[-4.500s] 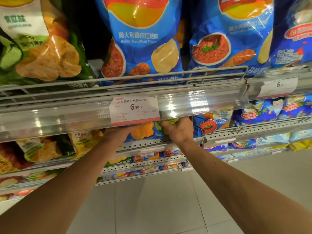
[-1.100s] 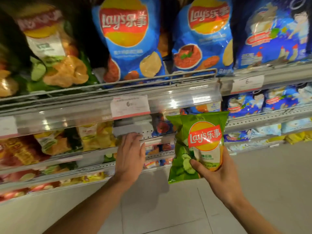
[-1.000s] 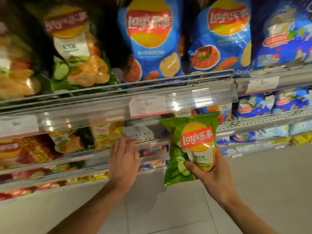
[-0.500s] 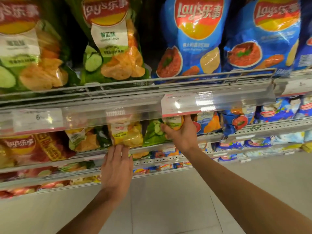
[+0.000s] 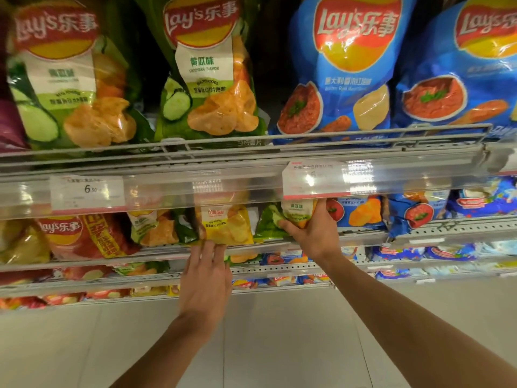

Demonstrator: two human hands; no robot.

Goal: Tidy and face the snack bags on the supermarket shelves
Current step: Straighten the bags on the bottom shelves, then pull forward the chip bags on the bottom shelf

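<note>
A small green cucumber-flavour Lay's bag (image 5: 291, 219) is held upright on the second shelf (image 5: 363, 238), just under the price rail (image 5: 223, 189), between a yellow Lay's bag (image 5: 226, 226) and small blue Lay's bags (image 5: 361, 211). The bag's lower right part is pinched by the right hand (image 5: 314, 233), thumb on the front and fingers curled behind. The left hand (image 5: 207, 278) is kept spread, its straight fingertips (image 5: 215, 249) laid at the shelf's front lip, just below the yellow bag. On the top shelf, large green cucumber bags (image 5: 212, 77) are stood beside large blue bags (image 5: 347, 74), all faced forward.
</note>
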